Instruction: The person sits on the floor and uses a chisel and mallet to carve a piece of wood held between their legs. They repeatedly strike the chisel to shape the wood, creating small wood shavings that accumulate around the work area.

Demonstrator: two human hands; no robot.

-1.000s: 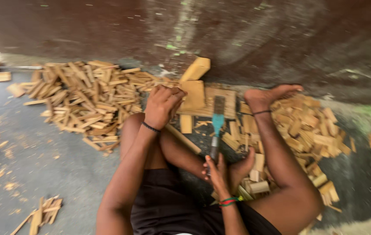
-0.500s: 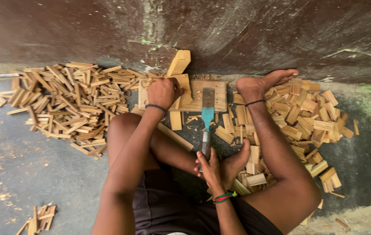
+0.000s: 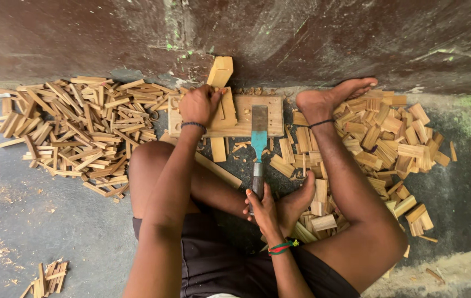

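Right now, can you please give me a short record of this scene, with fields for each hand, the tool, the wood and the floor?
left hand: left hand holds a wood block upright on the board
right hand: right hand has its grip shut on the chisel handle
tool: wide blade lies over the board, pointing at the wall
wood: piles of cut pieces left and right
floor: grey floor with chips

Pale wood block [image 3: 220, 105]: flat, rectangular, lying on board [image 3: 268, 115] at wall foot, left of chisel blade. Chisel [image 3: 258, 152]: broad flat blade, upper part grey, lower part blue, dark handle; blade tip resting on board, handle pointing away from wall.
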